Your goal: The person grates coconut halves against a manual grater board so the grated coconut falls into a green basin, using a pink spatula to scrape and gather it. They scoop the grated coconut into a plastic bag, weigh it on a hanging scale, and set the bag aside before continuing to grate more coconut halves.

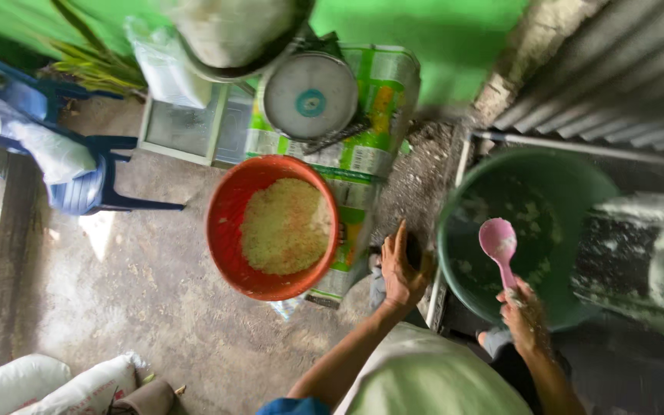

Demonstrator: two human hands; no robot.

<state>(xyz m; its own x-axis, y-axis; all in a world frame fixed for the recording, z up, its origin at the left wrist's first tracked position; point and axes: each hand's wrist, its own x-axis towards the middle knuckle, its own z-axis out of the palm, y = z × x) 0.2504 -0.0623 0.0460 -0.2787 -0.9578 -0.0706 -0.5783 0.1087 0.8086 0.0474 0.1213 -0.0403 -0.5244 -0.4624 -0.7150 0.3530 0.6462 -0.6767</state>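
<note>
A green basin [455, 223] stands at the right, smeared with pale residue; an orange bowl [228, 223] of yellowish grated mash sits left of it. Scraping of the basin appears in hand; the next move calls for a dip to its wall. The pink spoon [499, 244] is gripped over the basin by the right hand [524, 319], wrist bent. The left hand [401, 273] is held wide and empty between the vessels.

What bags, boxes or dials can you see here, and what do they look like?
Printed sack: flat on the ground under the orange basin, green and white with orange patches.
Weighing scale dial: round, pale face with a teal centre, on top of the sack.
White sacks: plump, bottom left corner.
Clear plastic bag: upper left, beside a glass-sided box.
</note>
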